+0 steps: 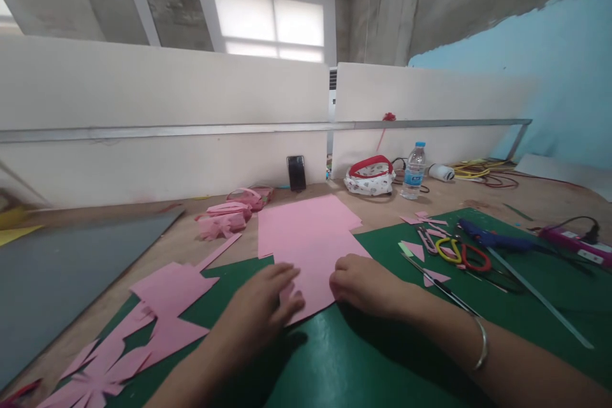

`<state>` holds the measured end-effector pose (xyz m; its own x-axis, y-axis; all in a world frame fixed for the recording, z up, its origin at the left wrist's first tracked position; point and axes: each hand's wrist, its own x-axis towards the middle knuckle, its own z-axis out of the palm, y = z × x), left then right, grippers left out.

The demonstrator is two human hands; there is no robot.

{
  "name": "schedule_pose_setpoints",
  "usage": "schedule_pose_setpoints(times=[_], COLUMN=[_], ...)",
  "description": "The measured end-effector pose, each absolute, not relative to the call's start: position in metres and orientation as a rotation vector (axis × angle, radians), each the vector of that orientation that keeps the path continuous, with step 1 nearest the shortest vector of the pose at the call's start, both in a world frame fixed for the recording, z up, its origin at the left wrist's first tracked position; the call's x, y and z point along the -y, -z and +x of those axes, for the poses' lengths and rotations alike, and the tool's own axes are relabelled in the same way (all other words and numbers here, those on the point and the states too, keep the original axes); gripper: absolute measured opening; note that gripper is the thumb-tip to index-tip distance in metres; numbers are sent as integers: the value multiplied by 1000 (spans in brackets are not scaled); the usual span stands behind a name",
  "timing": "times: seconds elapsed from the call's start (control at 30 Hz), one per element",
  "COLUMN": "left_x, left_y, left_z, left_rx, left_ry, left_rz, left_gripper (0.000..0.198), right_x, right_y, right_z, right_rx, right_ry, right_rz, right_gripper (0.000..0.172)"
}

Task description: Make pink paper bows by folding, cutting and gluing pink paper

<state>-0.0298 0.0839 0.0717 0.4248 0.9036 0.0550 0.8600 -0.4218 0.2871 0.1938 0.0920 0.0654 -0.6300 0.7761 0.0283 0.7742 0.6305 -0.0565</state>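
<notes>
A pink paper sheet (313, 252) lies in front of me, partly on a green cutting mat (310, 363) and overlapping more pink paper (301, 213) behind it. My left hand (262, 299) hovers at the sheet's left edge, its fingers apart and holding nothing. At the right edge, the curled fingers of my right hand (361, 284) grip the sheet near its front corner; the fingertips are partly hidden. Cut pink paper pieces (167, 287) and a petal-shaped cutout (100, 366) rest to the left.
Right of the sheet lie yellow-handled scissors (448, 250), red-handled scissors (475, 259), a pen (444, 290) and a blue glue gun (497, 239). A water bottle (414, 173), a pouch (369, 177) and a phone (296, 173) stand along the white partition (167, 166).
</notes>
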Motion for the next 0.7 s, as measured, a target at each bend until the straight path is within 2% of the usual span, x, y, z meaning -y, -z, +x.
schedule_pose_setpoints(times=[0.1, 0.2, 0.3, 0.37, 0.47, 0.57, 0.7], left_x=[-68, -62, -67, -73, -83, -87, -74], left_y=[-63, -65, -71, -73, -72, -71, -72], left_z=[-13, -10, -20, -29, -42, -46, -33], left_rx=[-1372, -1298, -1265, -1300, -1416, -1506, -1474], left_ry=[-155, -69, -56, -52, -57, -76, -80], left_rz=[2495, 2540, 2563, 2565, 2550, 2544, 2570], left_gripper=[52, 32, 26, 23, 25, 32, 34], right_x=[-81, -74, -79, -87, -98, -102, -96], right_y=[-71, -74, -75, -76, -76, -77, -78], right_z=[188, 186, 190, 198, 212, 222, 221], right_rx=[2890, 2933, 2775, 2684, 2700, 2781, 2846], right_ry=[11, -84, -203, -156, -104, -116, -99], right_rz=[-1245, -1106, -1133, -1264, -1401, -1467, -1525], right_gripper=[24, 23, 25, 28, 27, 20, 17])
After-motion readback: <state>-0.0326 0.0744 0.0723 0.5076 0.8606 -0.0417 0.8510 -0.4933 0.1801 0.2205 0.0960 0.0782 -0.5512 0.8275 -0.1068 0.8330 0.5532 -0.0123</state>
